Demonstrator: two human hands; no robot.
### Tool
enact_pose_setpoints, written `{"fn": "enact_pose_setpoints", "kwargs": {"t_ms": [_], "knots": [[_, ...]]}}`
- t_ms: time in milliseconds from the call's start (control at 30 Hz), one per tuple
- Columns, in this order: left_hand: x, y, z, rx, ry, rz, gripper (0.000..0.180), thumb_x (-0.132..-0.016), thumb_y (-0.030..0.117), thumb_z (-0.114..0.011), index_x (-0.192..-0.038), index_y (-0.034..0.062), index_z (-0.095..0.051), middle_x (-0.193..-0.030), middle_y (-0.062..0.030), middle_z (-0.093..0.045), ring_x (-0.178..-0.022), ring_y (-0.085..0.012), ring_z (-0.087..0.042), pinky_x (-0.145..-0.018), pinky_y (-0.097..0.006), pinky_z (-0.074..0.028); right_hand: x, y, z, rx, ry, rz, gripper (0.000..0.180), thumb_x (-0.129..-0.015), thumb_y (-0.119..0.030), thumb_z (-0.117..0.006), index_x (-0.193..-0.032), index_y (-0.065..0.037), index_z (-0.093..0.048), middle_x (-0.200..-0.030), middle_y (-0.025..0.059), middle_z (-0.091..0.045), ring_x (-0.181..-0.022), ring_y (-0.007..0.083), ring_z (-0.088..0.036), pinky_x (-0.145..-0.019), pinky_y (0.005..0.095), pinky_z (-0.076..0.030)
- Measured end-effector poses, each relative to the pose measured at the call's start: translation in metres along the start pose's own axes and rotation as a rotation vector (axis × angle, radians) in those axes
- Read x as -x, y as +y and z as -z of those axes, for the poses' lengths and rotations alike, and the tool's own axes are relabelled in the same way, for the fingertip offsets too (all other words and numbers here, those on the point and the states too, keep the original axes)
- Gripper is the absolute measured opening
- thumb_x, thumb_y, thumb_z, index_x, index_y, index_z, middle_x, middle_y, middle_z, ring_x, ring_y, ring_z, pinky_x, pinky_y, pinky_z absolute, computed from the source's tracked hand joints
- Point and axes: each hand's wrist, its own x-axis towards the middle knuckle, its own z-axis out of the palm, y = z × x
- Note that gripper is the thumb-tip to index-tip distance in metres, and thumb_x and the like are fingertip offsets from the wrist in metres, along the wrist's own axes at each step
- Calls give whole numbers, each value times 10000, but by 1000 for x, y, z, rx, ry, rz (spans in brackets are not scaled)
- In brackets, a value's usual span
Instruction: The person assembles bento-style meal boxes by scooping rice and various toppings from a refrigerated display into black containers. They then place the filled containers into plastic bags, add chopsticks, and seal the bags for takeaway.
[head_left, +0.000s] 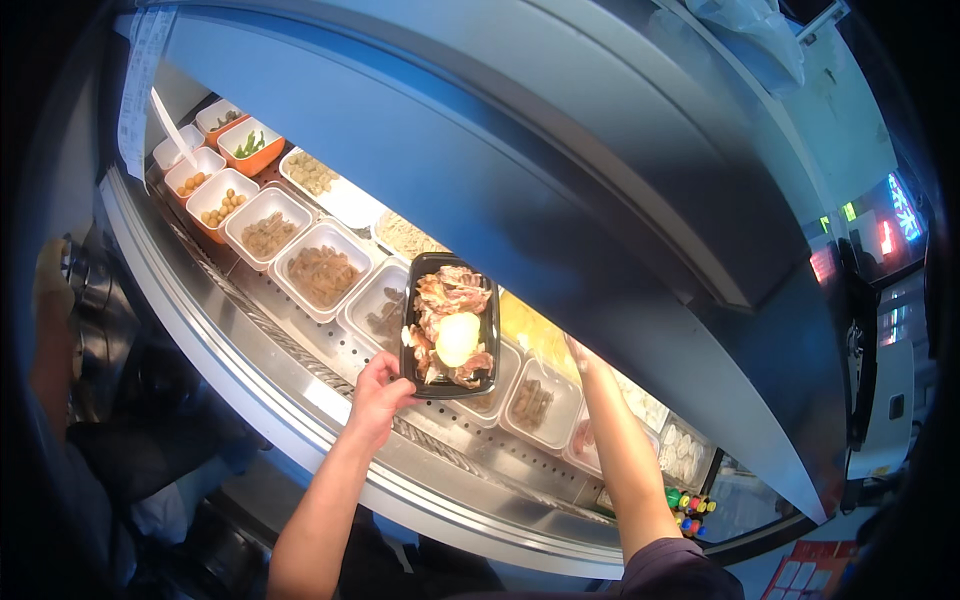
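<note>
The left hand (380,397) gripped a black tray (452,393) by its near left corner, thumb and fingers closed on the rim. The tray was held over the middle of a lit food case (290,322), above some of the tubs. In it lay browned, ragged pieces of meat (450,293), with a pale yellow, rounded piece (458,338) among them toward the near end.

The right forearm, in a dark sleeve (675,568), reached into the case to the right of the tray. The right hand (578,352) was mostly hidden beneath the slanting hood (560,180), beside some yellow food (530,325); whether its fingers were open or closed on something could not be told.

To the left of the tray stood white tubs of brown food, the largest (322,313) holding a heap of brown strips (322,275). Farther left, one tub held round brown balls (222,208), and an orange-sided tub (262,162) held green pieces (249,146). A white handle (172,125) slanted up out of the tubs there.

Between the tray and the right forearm sat a clear tub (548,438) of dark brown pieces (531,405). Small bottles (690,510) with coloured caps stood near the right elbow.
</note>
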Motion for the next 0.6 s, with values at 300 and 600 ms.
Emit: {"fn": "enact_pose_setpoints", "kwargs": {"t_ms": [300,600], "knots": [[-5,-8,-19,-38,-169,128,240,-808,-79,-607,-927,95,-494,-1011,-43,-593,-913,-158,-648,-744,-342,-617,135,-85,63,279,-106,334,317,-886,-184,-730,-1185,-82,-707,-1149,134,-720,-1027,339,-684,-887,406,-538],[-56,-20,-65,168,-264,96,168,-841,-54,-562,-912,86,-501,-933,-34,-601,-853,-151,-655,-750,-356,-631,60,230,184,665,73,-138,293,-888,-259,-746,-1085,-42,-742,-1019,105,-765,-914,234,-716,-836,366,-550]]}}
